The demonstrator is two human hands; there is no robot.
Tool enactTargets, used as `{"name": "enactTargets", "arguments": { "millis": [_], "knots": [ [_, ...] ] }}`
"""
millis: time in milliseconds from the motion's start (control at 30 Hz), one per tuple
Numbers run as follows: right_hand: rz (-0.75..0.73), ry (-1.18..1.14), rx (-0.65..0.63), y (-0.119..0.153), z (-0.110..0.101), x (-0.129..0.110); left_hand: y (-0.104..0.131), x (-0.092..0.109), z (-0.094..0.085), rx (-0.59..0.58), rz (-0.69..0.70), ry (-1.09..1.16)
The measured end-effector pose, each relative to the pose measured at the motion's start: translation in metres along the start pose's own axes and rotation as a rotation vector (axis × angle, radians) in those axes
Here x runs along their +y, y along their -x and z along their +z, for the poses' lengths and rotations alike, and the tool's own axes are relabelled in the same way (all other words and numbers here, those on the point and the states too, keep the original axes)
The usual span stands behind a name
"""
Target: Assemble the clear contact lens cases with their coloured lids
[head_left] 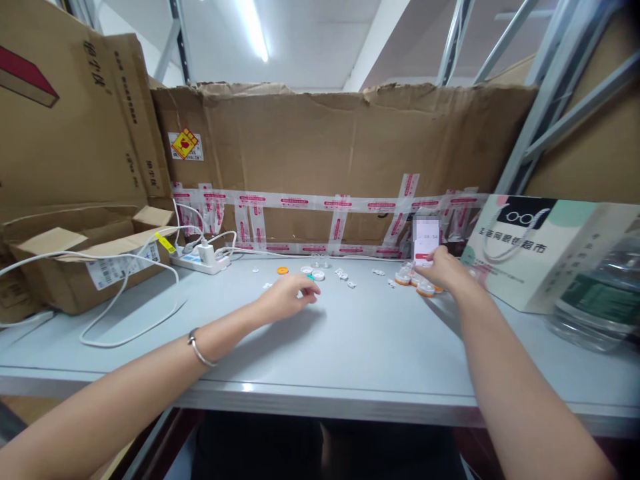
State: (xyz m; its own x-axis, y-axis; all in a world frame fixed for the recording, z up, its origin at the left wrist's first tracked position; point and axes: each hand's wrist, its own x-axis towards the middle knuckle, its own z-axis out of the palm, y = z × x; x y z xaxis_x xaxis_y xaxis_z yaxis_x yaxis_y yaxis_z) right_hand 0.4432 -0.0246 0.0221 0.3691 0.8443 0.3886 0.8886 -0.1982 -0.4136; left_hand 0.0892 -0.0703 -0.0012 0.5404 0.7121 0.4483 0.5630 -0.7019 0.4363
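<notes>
Smartphone (426, 235), one: slim upright rectangle, pale lit screen with red button, standing at the back of the smooth grey tabletop (360, 353) before a taped corrugated carton (310, 147). Right hand (444, 270), one: at the phone's lower edge; whether its fingers pinch cannot be told. Left hand (286, 297), one: above the tabletop, fingers loosely curled, thumb apart. Orange disc (283, 271), one: round, flat. Clear-topped orange-rimmed pieces (425, 289): several, clustered below the phone, partly hidden, exact count unclear.
</notes>
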Motion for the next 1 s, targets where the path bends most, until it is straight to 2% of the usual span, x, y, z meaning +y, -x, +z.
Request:
{"name": "enactTargets", "arguments": {
  "millis": [67, 133, 300, 400, 500, 600, 767, 867, 1000],
  "knots": [
    [-0.091, 0.003, 0.028, 0.011, 0.002, -0.02, -0.001, 0.008, 0.017, -0.039, 0.055, 0.005],
    [-0.212, -0.053, 0.05, 0.024, 0.008, -0.041, -0.003, 0.008, 0.028, -0.066, 0.063, 0.009],
    [-0.484, -0.26, -0.037, 0.053, 0.025, -0.08, 0.0, 0.005, 0.035, -0.048, 0.04, 0.043],
    [-0.557, -0.313, -0.082, 0.064, 0.032, -0.093, 0.002, 0.006, 0.026, 0.043, 0.079, 0.04],
    [-0.582, -0.393, -0.031, 0.072, 0.039, -0.1, -0.001, -0.003, 0.008, 0.16, 0.054, -0.049],
    [-0.625, -0.482, 0.023, 0.079, 0.048, -0.103, -0.006, -0.028, -0.013, 0.196, -0.114, -0.144],
    [-0.676, -0.546, -0.008, 0.084, 0.064, -0.102, -0.007, -0.076, -0.037, 0.252, -0.286, -0.19],
    [-0.661, -0.601, -0.042, 0.082, 0.073, -0.1, -0.007, -0.091, -0.04, 0.238, -0.324, -0.219],
    [-0.603, -0.674, -0.103, 0.08, 0.083, -0.099, -0.01, -0.097, -0.03, 0.16, -0.314, -0.253]
  ]
}}
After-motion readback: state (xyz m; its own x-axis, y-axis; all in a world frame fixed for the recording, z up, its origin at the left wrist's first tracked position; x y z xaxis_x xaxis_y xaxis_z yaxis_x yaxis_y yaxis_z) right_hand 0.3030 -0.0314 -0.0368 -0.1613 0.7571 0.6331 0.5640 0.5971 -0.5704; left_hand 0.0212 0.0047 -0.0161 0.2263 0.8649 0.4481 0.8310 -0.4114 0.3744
